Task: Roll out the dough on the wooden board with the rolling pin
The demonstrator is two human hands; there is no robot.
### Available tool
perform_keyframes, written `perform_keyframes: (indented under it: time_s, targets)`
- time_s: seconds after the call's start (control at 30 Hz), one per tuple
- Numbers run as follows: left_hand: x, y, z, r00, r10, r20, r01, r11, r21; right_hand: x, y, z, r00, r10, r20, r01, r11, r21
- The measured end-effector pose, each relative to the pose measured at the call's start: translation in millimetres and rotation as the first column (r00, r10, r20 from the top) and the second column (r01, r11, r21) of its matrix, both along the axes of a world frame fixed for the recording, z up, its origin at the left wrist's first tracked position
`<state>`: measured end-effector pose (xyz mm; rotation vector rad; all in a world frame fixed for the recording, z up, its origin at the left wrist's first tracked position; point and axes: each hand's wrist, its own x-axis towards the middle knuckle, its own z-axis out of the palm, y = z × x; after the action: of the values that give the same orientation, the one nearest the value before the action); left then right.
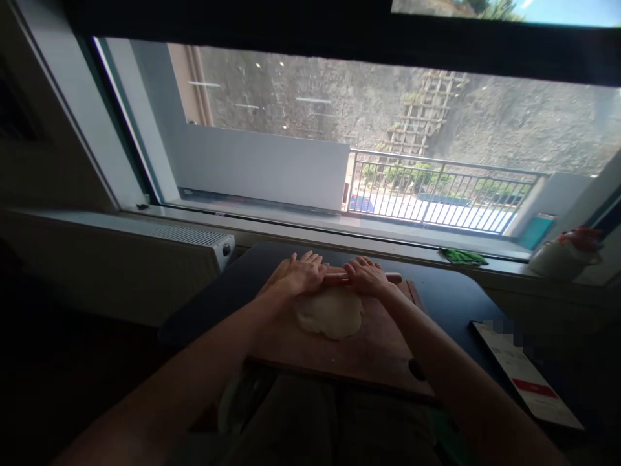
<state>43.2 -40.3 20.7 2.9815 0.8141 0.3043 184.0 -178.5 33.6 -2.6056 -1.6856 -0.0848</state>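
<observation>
Dough [330, 316]: lies flattened on wooden board [383, 346], toward board's far edge. Rolling pin [336, 279]: lies crosswise at dough's far margin, near same edge. Left hand [306, 273] and right hand [366, 275]: rest atop rolling pin, fingers extended, grip wide. Flat panel [521, 372], red-banded: lies at tabletop's [449, 298] right edge.

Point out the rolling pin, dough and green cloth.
Rolling pin [336, 279]: head view, on the exposed middle stretch of its shaft.
Dough [332, 315]: head view, on the middle of its flattened top.
Green cloth [463, 257]: head view, on the middle of its upper face.
</observation>
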Motion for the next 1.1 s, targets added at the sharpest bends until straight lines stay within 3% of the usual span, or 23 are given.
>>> perform_keyframes:
  time_s: [0.1,0.2,0.3,0.43,0.53,0.63,0.77,0.87,0.97,1.1]
  targets:
    - [-26.4,-28.3,-9.9,0.991,-0.125,0.041,0.121,0.989,0.084,-5.8,-32.0,-14.8,0.998,0.058,0.021,-0.058,0.997,0.047]
    - [-40.1,-44.8,-12.0,0.988,-0.148,0.052,0.142,0.983,0.113,-8.2,-52.9,-22.0,0.991,0.125,0.037,-0.127,0.989,0.072]
    - [-29.3,-34.2,-7.4,0.994,-0.103,0.020,0.101,0.992,0.076,-4.8,-42.2,-18.3,0.998,0.069,0.014,-0.069,0.997,0.030]
    - [5.9,-1.7,4.3,0.997,0.059,-0.055,-0.060,0.998,-0.026,5.0,2.2,-4.4,1.000,-0.017,-0.019,0.017,0.999,-0.028]
    - [20.4,8.0,9.5,0.986,0.134,-0.096,-0.140,0.988,-0.067,8.5,20.9,0.3,0.998,-0.052,-0.035,0.051,0.998,-0.025]
    - [12.4,0.0,9.2,0.995,0.065,-0.082,-0.068,0.997,-0.037,2.0,7.7,-3.8,0.999,-0.026,-0.043,0.025,0.999,-0.022]
    - [-17.1,-20.1,4.2,0.994,-0.103,-0.038,0.103,0.995,0.013,-20.8,-41.9,-10.3,0.998,0.060,-0.006,-0.059,0.998,0.036]
    - [-29.6,-28.8,-0.8,0.991,-0.128,-0.039,0.128,0.992,0.002,-34.2,-67.8,-10.0,0.991,0.134,0.009,-0.135,0.989,0.057]
    - [-21.9,-27.5,-0.4,0.995,-0.073,-0.065,0.070,0.996,-0.054,-32.7,-62.4,-4.9,0.992,0.118,-0.034,-0.118,0.993,0.014]
    - [9.7,-17.4,10.0,0.995,0.034,-0.090,-0.043,0.994,-0.100,-15.1,-26.6,6.6,0.996,0.046,-0.078,-0.053,0.995,-0.086]
